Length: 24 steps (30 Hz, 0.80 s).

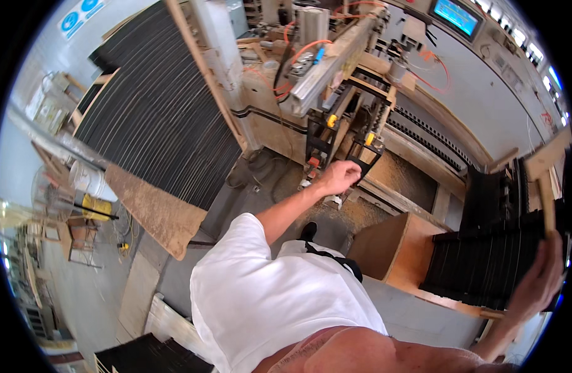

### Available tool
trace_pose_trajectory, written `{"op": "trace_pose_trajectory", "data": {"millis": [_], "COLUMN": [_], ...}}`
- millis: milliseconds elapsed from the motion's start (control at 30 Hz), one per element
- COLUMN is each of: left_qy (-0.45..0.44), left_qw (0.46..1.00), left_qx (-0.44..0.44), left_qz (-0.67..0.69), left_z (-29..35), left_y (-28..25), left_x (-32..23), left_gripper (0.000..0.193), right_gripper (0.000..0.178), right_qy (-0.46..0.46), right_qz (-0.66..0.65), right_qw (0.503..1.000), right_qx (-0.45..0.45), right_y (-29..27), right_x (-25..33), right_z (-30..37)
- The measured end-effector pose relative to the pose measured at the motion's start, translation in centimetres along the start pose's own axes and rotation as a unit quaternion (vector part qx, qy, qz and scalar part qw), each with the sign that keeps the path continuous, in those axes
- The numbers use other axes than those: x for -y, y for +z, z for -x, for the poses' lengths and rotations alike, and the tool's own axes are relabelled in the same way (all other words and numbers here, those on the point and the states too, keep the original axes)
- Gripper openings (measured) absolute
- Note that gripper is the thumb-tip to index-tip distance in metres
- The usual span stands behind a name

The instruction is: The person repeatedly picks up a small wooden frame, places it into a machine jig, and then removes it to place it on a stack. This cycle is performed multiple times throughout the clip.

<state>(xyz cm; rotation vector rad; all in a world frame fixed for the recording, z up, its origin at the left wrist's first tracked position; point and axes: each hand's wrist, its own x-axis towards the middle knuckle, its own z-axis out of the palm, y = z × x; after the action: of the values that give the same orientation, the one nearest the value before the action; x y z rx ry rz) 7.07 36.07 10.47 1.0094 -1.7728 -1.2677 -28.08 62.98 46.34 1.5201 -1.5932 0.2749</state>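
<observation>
The left hand (342, 178), fingertips together, hovers beside a machine trough (399, 206) holding sawdust (409, 177). The right hand (539, 275) meets a wooden strip (547, 202); grip unclear.

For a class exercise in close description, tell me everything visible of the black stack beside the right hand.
The black stack is many thin, dark pieces packed closely, their edges showing as fine, near-parallel lines. Their material is unclear. It rests on an orange-brown, wooden-looking base, with bare surface left of it. The blurred right hand overlaps its right end in view; whether they touch is unclear.
</observation>
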Motion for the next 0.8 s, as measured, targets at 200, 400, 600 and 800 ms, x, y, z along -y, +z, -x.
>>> {"op": "trace_pose_trajectory", "data": {"millis": [200,400,600,800], "left_qy": [-0.045,-0.173,-0.240,-0.191], "left_qw": [0.973,0.904,0.831,0.794], "left_qx": [-0.142,-0.173,-0.179,-0.256], "left_qz": [0.177,0.351,0.469,0.517], "left_z": [-8.0,-22.8,-37.3,-40.8], "left_y": [-4.3,-6.2,-8.0,-7.0], "left_x": [4.7,9.2,14.0,15.2], "left_gripper": [0.020,0.038,0.094,0.069], "right_gripper": [0.027,0.022,0.019,0.014], "right_qy": [-0.057,0.050,0.122,0.137], "right_qz": [-0.225,-0.301,-0.338,-0.362], "right_qw": [0.973,0.945,0.917,0.903], "right_qx": [0.015,0.119,0.176,0.186], "right_y": [6.7,14.8,19.8,23.3], "right_x": [14.2,17.5,20.8,23.5], "right_z": [-3.5,-2.0,-2.2,-3.4]}}
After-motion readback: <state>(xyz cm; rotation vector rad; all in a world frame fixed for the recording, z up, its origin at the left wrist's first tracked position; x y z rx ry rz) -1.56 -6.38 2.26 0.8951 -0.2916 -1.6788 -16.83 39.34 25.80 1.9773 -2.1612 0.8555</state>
